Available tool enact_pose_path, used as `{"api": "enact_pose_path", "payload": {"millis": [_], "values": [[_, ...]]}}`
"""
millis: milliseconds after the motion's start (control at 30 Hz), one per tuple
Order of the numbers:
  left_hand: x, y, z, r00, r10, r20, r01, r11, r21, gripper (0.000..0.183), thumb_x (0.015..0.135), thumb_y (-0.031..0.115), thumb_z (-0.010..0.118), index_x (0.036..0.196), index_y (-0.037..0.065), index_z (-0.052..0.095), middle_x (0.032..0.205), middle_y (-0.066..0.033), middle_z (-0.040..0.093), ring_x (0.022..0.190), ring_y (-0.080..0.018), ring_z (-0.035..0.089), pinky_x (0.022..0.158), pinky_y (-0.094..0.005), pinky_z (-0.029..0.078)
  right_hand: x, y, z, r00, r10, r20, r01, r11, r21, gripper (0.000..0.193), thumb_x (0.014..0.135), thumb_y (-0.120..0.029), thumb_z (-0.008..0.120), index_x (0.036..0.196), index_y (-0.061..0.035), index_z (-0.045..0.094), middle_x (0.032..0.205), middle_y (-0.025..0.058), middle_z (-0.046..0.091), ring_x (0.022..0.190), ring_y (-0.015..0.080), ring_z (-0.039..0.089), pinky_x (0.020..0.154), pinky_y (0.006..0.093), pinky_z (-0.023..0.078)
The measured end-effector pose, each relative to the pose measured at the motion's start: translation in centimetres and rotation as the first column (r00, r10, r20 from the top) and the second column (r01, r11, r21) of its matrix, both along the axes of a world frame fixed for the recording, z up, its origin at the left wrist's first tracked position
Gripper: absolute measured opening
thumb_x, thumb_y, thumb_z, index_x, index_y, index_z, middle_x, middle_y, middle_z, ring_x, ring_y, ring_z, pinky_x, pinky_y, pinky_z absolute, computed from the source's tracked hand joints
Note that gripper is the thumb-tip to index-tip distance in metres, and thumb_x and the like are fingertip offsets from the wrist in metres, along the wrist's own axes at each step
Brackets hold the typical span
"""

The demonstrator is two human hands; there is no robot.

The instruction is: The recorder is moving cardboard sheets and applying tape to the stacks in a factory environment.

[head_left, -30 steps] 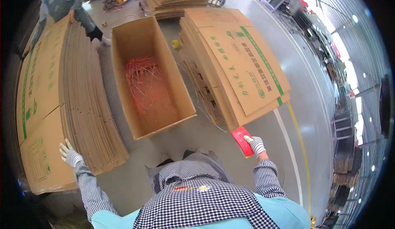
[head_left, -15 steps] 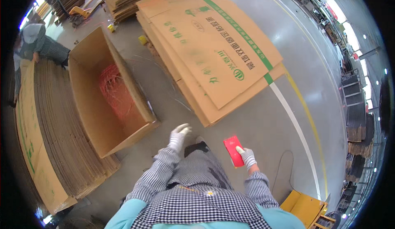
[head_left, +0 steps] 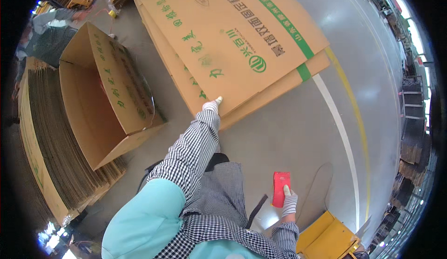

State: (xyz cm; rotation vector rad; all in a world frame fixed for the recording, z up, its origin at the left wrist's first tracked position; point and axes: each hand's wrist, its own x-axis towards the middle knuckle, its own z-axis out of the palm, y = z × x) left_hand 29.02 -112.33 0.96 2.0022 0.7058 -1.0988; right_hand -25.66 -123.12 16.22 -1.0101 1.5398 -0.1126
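Observation:
My left hand, in a white-striped glove, reaches to the near corner of the top flat cardboard sheet on a stack. Its thumb lies on top of the sheet and the other fingers are mostly hidden; it appears closed on the corner. Low on the right, my right hand, gloved alike, grips a flat red rectangular object with the thumb across its face. What kind of thing that is, I cannot make out.
An open-topped cardboard box stands left of the stack. Beyond it are a pile of folded cardboard and a bending person, blurred. A yellow metal piece stands at the lower right, near a white floor line.
My left hand has moved forward onto the cardboard corner. My right hand has shifted slightly right and nearer with the red object. The view has turned, and the stack fills more of it.

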Motion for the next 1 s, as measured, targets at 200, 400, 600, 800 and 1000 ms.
{"api": "enact_pose_path", "payload": {"millis": [200,400,600,800,1000], "values": [[-7.5,3.4,2.9,0.913,-0.174,0.369,0.082,0.965,0.251,0.074,0.082,0.059,0.066,0.129,0.003,0.056,0.138,-0.0232,0.051,0.124,-0.0381,0.05,0.105,-0.0456,0.039,0.8,-3.2,1.4,1.0,-0.017,0.004,0.017,1.0,-0.01,0.046,0.089,-0.038,0.068,0.108,0.0043,0.063,0.09,0.0124,0.07,0.074,0.0224,0.069,0.067,0.0338,0.057],[-5.6,3.4,5.5,0.999,-0.048,0.007,0.045,0.97,0.241,0.075,0.085,0.06,0.062,0.124,-0.004,0.059,0.127,-0.0264,0.059,0.122,-0.0391,0.055,0.103,-0.0429,0.043,7.4,-7.2,2.8,0.997,0.074,-0.027,-0.074,0.997,0.002,0.051,0.087,-0.036,0.071,0.115,0.0058,0.061,0.095,0.0143,0.07,0.079,0.024,0.069,0.075,0.0357,0.058],[-8.1,8.6,4.8,0.871,0.469,0.145,-0.467,0.883,-0.049,0.057,0.08,0.046,0.077,0.112,0.0,0.065,0.099,-0.0142,0.068,0.079,-0.0266,0.061,0.068,-0.04,0.051,14.1,-6.1,7.0,0.976,0.038,0.213,-0.065,0.99,0.122,0.052,0.087,-0.036,0.071,0.116,0.0056,0.061,0.098,0.0137,0.07,0.082,0.0256,0.069,0.079,0.0372,0.057],[-6.9,5.8,16.5,0.793,0.605,-0.068,-0.573,0.703,-0.421,0.041,0.082,0.024,0.079,0.114,0.005,0.063,0.102,-0.0068,0.067,0.08,-0.0147,0.059,0.057,-0.0283,0.045,15.3,-6.1,4.4,0.923,-0.168,0.346,0.076,0.962,0.264,0.052,0.088,-0.03,0.07,0.126,0.0021,0.056,0.118,0.0139,0.064,0.108,0.0277,0.062,0.098,0.0414,0.05],[-7.4,12.1,26.8,0.806,0.523,0.278,-0.117,0.601,-0.791,0.035,0.088,0.007,0.069,0.119,-0.001,0.058,0.113,-0.0073,0.065,0.1,-0.0147,0.061,0.088,-0.0278,0.05,23.4,-4.8,-5.0,0.78,-0.369,0.506,0.166,0.901,0.401,0.045,0.09,-0.028,0.066,0.127,-0.0043,0.055,0.117,0.0111,0.064,0.107,0.0277,0.061,0.098,0.0456,0.049]]}}
